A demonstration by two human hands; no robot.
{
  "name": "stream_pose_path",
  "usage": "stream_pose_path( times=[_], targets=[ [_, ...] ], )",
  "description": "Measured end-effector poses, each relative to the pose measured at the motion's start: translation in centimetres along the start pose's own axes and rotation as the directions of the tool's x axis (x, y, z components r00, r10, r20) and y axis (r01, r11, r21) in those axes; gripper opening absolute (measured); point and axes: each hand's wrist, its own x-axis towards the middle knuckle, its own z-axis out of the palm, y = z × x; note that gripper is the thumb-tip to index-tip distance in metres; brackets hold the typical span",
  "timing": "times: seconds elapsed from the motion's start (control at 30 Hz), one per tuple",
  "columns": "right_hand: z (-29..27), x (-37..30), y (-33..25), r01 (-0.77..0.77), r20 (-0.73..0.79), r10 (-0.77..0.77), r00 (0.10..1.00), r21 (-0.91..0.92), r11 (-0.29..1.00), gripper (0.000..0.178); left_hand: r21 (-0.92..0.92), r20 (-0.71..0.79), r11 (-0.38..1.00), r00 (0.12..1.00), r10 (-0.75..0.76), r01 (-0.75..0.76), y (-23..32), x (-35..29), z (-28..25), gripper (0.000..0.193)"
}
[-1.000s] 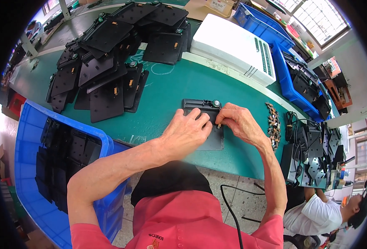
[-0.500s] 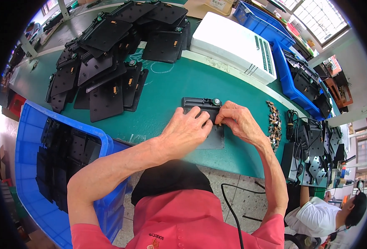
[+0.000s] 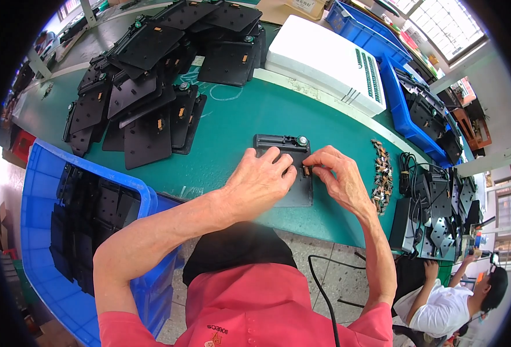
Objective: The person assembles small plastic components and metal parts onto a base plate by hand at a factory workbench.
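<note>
A flat black plastic plate [image 3: 299, 196] lies on the green tabletop in front of me, with a raised bar and a round green-and-silver piece [image 3: 301, 140] along its far edge. Over the plate's left and middle part rests my left hand [image 3: 259, 180], its fingers spread and bent, covering much of it. At the plate's right side my right hand [image 3: 341, 184] has thumb and forefinger close together at a small copper-coloured part [image 3: 307, 171]. That part sits on the plate near its right edge; the fingertips partly hide it.
Stacked black plates [image 3: 148, 139] stand at the far left, many bearing similar copper-coloured parts. Small loose metal parts [image 3: 381, 179] form a strip to the right. Blue bins [image 3: 30, 191] hold black pieces. A white box [image 3: 319, 63] lies behind; a co-worker [image 3: 446, 306] sits at right.
My right hand has shifted slightly right and down, its fingers drawn back so the copper-coloured part shows more. My left hand stays on the plate. The co-worker's arms have moved.
</note>
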Motion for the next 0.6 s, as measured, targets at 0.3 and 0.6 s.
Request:
stream_pose_path(
  times=[0.3,0.6],
  targets=[
    [1.1,-1.2,-0.6,-0.166,-0.071,0.167,0.983,0.018,0.986,0.022,0.006,0.002,1.0,1.0,0.002,-0.002,0.0,0.1,0.0,0.045],
    [2.1,-0.6,-1.3,-0.096,-0.164,0.066,0.984,-0.179,0.979,0.014,0.007,-0.01,1.0,1.0,0.008,-0.008,0.1,-0.1,0.0,0.045]
  ],
)
